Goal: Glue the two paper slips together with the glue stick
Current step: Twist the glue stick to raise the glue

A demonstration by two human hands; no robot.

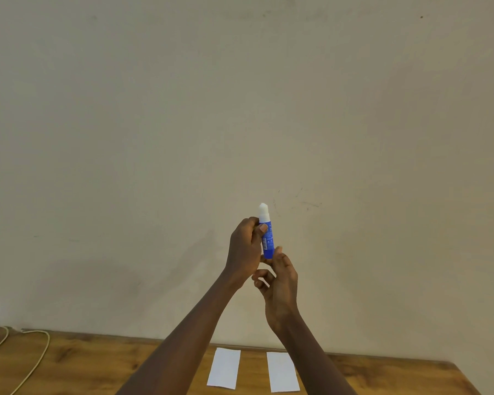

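While the blue glue stick [267,240] stands upright in the air in front of the plain wall [240,95], its white upper end [263,210] points up; whether that is the cap or bare glue cannot be told. The left hand [244,252] is wrapped around the barrel, thumb pressed on the label just below the white part, so it is grasping the stick. The right hand [280,283] sits just under it, thumb and forefinger pinching the bottom end where the twist knob would be, the other fingers loosely curled.

By its look the stick is a light, rigid plastic tube, smooth enough to slip if held by the fingertips alone, so the barrel's middle is the sensible place to grip, with the base left free for turning. The glue itself would be soft and would smear or snap if wound out too far or pressed hard.

Below, on the wooden table [83,363], the two white paper slips lie flat side by side, near each other but apart: the left slip [224,369] and the right slip [283,372], the right forearm crossing the edge of the latter. Neither is touched. They look thin and floppy, likely to slide or crease under the stick unless one end is pinned with a finger.

A pale cable [32,363] loops over the table's far left.
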